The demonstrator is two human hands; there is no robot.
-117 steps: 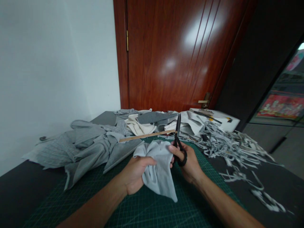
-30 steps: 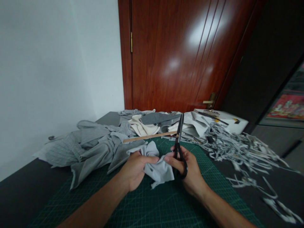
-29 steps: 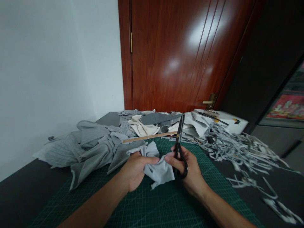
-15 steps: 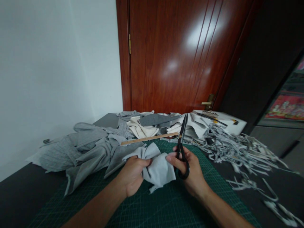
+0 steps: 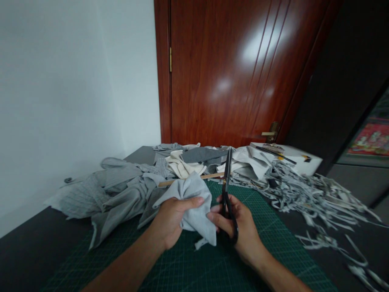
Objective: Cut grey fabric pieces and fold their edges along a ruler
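Cutting mat point(image 5: 194, 267) is on the table point(image 5: 27, 243); all places relative to mat. Garment heap point(image 5: 121, 194): left, overlapping its left part. Flat stick point(image 5: 212, 175): across the far end. Fabric pile point(image 5: 200, 155): behind, past the stick. Door point(image 5: 219, 81): behind that. Box point(image 5: 311, 164): behind, to the right. Strip tangle point(image 5: 304, 194): right side, in front of box; loose strips point(image 5: 322, 241) nearer. Above mat: cloth piece point(image 5: 197, 198) in left hand point(image 5: 172, 219), scissors point(image 5: 225, 186) in right hand point(image 5: 243, 227), right of cloth piece.
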